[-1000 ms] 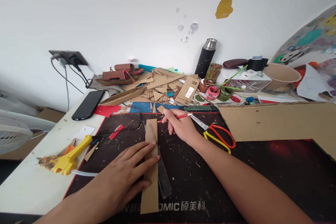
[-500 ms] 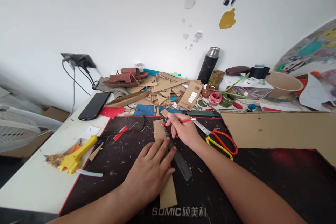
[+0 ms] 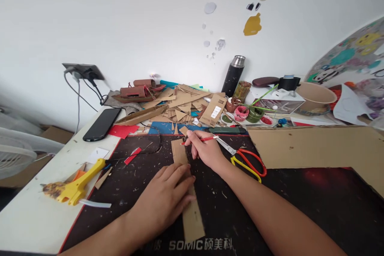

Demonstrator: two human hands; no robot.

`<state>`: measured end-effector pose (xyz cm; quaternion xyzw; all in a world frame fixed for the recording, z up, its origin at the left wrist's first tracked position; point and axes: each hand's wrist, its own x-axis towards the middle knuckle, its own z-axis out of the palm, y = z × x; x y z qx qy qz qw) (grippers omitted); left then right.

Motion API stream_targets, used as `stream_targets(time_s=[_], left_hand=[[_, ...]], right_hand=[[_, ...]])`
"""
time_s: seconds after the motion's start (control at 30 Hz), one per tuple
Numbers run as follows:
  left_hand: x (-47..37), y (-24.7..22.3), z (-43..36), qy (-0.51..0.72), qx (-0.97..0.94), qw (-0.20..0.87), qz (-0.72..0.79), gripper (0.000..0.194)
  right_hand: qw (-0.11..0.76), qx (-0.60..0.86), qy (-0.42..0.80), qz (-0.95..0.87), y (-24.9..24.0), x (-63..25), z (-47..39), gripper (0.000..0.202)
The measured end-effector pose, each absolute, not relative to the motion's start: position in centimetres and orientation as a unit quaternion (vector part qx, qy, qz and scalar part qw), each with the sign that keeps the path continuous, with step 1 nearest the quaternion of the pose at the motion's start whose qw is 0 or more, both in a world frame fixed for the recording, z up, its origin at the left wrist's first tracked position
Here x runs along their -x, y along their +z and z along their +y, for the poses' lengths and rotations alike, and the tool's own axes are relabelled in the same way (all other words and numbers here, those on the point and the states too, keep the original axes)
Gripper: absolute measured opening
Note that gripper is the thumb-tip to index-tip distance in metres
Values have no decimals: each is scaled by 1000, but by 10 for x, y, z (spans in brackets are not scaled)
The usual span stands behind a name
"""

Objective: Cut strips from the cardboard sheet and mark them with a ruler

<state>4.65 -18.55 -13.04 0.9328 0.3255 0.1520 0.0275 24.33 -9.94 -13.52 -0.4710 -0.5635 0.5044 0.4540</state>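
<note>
A narrow cardboard strip [image 3: 193, 220] lies lengthwise on the black mat [image 3: 237, 216]. Over its middle is my left hand [image 3: 168, 192], fingers curled together with the thumb below. What is beneath those fingers is hidden; no dark ruler shows now. My right hand [image 3: 207, 150] pinches a slim red pencil [image 3: 207, 139], its point near the top end of the strip. Just right of that hand, scissors [image 3: 246, 160] with red and yellow handles rest on the mat.
Cardboard scraps [image 3: 186, 102] are heaped at the back beside a model boat [image 3: 136, 93]. Paint pots [image 3: 241, 113] and a black flask [image 3: 233, 76] stand at back right. To the left lie a yellow glue gun [image 3: 79, 186] and a phone [image 3: 102, 124].
The dark ruler that lay slanted across the strip is out of sight. My left hand has curled and drawn slightly back. My right hand still holds the pencil near the strip's top.
</note>
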Motion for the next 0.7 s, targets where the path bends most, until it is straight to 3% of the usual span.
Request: stream_targets(time_s=[0.23, 0.53, 0.7], left_hand=[[-8, -124, -173, 171, -929, 83, 318, 31], [-21, -129, -189, 171, -939, 50, 294, 34], [-45, -131, -202, 150, -946, 30, 286, 48]], right_hand=[[451, 470, 512, -560, -133, -242, -100, 56], [448, 455, 532, -556, -136, -240, -101, 51], [444, 447, 546, -552, -140, -239, -101, 48]])
